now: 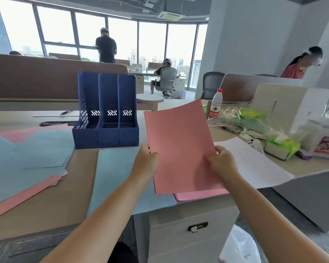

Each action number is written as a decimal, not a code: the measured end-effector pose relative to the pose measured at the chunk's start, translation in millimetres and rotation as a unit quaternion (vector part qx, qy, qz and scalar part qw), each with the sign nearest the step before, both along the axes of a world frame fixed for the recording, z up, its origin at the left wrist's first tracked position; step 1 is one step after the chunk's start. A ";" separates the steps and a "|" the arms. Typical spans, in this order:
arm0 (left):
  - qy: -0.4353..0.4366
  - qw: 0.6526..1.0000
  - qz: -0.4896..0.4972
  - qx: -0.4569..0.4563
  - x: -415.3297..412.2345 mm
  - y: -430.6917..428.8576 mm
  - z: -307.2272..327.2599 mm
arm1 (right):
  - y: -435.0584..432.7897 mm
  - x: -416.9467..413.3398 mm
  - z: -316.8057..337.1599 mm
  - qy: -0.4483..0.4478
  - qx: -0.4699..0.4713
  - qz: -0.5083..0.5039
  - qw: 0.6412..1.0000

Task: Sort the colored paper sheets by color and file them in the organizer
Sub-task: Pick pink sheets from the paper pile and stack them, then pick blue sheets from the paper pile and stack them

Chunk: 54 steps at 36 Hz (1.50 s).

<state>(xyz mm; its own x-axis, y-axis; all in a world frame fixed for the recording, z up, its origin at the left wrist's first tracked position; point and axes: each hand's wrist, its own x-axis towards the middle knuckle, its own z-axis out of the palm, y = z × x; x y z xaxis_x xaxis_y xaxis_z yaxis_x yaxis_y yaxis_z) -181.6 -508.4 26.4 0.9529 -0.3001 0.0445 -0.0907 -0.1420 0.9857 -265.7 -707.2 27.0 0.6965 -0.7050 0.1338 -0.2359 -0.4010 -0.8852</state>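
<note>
Two bare hands are holding one salmon-pink paper sheet (180, 147) raised off the desk, just right of the dark blue three-slot plastic file organizer (105, 114). The left hand (146, 162) is pinching its left edge and the right hand (221, 160) its right edge. Pale blue paper sheets (27, 149) are lying left of the organizer, and a white paper sheet (254, 164) is lying well right of it.

I'm in an open-plan office. Brown desk partitions (46, 73) run across at ten o'clock, tall windows (152, 40) at twelve look onto city towers, and a person (162, 71) sits in a grey swivel chair (169, 80). A blue file organizer (106, 114) stands on my counter (46, 205) at eleven; a drawer unit (179, 245) with a lock (197, 226) sits below at six.
</note>
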 end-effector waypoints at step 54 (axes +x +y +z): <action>-0.085 0.991 0.095 0.050 -5.3 21.9 2.2 | 86.8 48.6 1.5 0.038 -0.189 0.157 0.969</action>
<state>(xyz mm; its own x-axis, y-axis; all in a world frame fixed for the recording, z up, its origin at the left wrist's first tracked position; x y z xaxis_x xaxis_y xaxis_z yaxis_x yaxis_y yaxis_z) -186.9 -486.5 28.6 0.9739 -0.1265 0.1886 -0.2167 -0.2692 0.9384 -217.1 -620.4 28.5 0.8870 -0.3675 0.2796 -0.1091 -0.7552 -0.6463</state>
